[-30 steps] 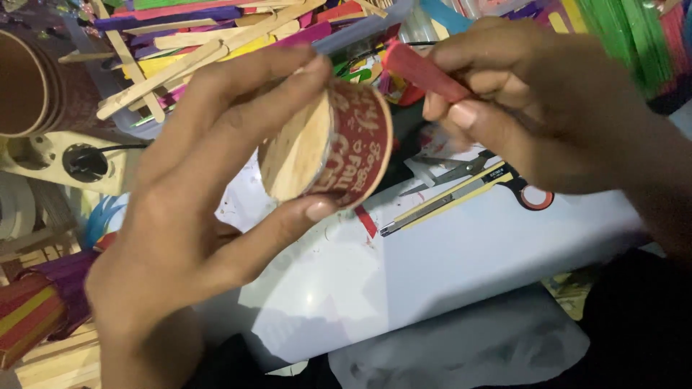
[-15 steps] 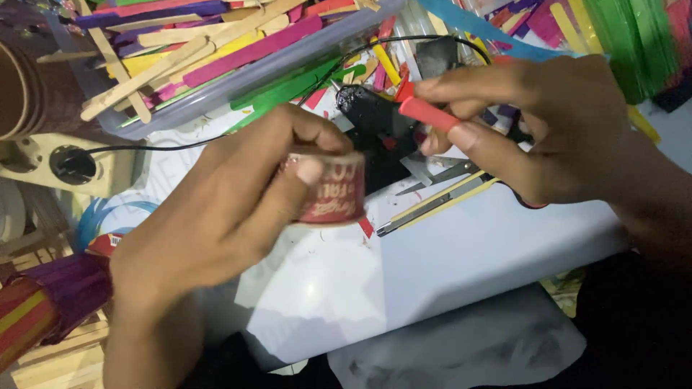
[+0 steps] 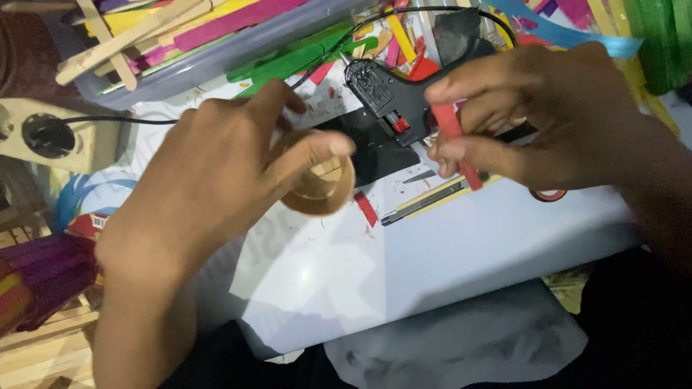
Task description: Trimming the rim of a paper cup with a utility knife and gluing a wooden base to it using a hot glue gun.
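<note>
Gripping a small cup on its side, the left hand wraps fingers and thumb around it above the white sheet on the worktop. Right hand pinches a red stick between fingertips, just beside the black glue gun. Scissors lie beneath.

Dim room light; the white board glares softly at five o'clock, hand shadows across it, edges slightly blurred.
</note>
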